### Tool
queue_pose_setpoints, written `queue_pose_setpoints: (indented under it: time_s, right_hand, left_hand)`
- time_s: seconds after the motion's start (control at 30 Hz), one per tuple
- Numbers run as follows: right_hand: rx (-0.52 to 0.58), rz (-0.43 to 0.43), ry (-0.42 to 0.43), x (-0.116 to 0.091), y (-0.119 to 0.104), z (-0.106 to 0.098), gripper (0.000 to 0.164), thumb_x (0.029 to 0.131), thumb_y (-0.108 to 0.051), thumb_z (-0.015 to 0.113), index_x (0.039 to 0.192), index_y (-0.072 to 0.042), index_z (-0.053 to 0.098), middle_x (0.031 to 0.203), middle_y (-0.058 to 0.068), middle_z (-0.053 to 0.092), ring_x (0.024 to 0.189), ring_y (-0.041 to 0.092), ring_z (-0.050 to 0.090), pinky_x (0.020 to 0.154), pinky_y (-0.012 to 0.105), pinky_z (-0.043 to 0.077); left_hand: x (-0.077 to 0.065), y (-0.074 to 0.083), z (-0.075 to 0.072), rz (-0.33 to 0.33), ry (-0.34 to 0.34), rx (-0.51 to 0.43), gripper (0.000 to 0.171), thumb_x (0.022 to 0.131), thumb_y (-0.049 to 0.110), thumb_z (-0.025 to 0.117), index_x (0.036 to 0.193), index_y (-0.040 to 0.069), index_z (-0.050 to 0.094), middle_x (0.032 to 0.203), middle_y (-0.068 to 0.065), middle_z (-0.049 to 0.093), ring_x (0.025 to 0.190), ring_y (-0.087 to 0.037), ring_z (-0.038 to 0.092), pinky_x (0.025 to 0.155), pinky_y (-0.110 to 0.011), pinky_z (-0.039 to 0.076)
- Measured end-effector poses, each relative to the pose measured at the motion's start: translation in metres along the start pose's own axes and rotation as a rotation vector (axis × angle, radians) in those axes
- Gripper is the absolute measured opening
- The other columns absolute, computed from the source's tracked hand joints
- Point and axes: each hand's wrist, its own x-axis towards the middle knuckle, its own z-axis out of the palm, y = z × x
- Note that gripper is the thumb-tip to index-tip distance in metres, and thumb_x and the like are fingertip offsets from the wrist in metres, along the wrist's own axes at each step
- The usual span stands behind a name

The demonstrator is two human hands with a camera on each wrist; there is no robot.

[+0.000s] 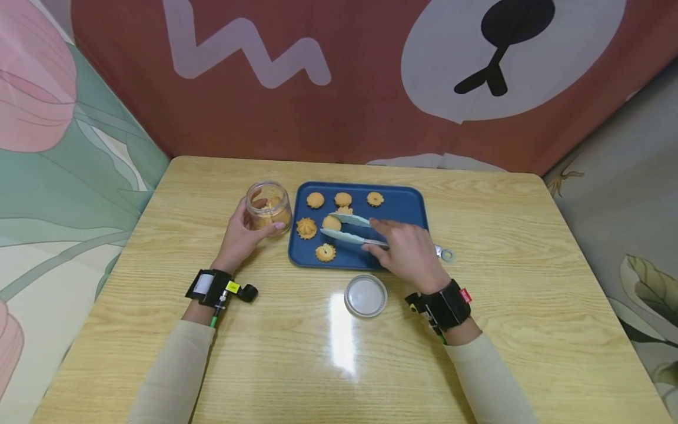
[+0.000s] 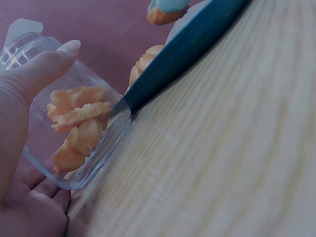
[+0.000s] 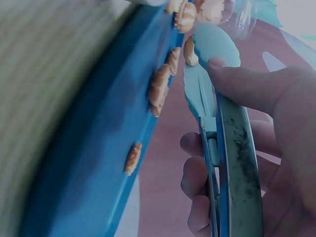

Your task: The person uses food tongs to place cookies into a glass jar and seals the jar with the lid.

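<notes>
My left hand (image 1: 245,231) grips a clear jar (image 1: 269,207), thumb on the near side, just left of the blue tray (image 1: 402,203). Several cookies (image 2: 81,113) lie inside the jar, seen through its wall in the left wrist view. Over the tray, my right hand (image 1: 409,250) holds light-blue-tipped tongs (image 1: 345,237), its thumb along one arm and fingers around the other. Between the tong tips is a round cookie (image 1: 331,222), raised off the tray in the right wrist view. Other cookies (image 1: 306,228) sit on the tray.
A round lid (image 1: 365,295) lies on the wooden table (image 1: 286,353) in front of the tray. The ring end (image 1: 447,255) of the tongs reaches past the tray's right edge. A reddish-brown patterned curtain (image 1: 296,123) hangs behind the table.
</notes>
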Motion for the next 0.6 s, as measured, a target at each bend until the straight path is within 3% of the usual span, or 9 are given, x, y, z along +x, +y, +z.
queue_pose_setpoints:
  time_s: [0.3,0.6]
  right_hand:
    - [-0.009,-0.018,0.028,0.011,-0.007,-0.009,0.059,0.094,-0.046,0.078,0.140,-0.011,0.069,0.118,0.015,0.079,0.077,0.028,0.075,0.052,0.036,0.055]
    - [0.006,-0.029,0.057,0.024,-0.015,-0.019,0.058,0.094,-0.046,0.078,0.139,-0.010,0.069,0.118,0.013,0.079,0.077,0.027,0.075,0.054,0.037,0.056]
  left_hand:
    - [0.000,0.002,0.000,0.004,0.008,0.025,0.097,0.088,0.025,0.088,0.165,0.023,0.030,0.161,-0.012,0.050,0.158,-0.025,0.035,0.136,-0.048,0.020]
    - [0.000,0.001,0.000,0.002,0.007,0.014,0.096,0.087,0.025,0.088,0.165,0.024,0.031,0.161,-0.012,0.050,0.158,-0.025,0.036,0.136,-0.048,0.020]
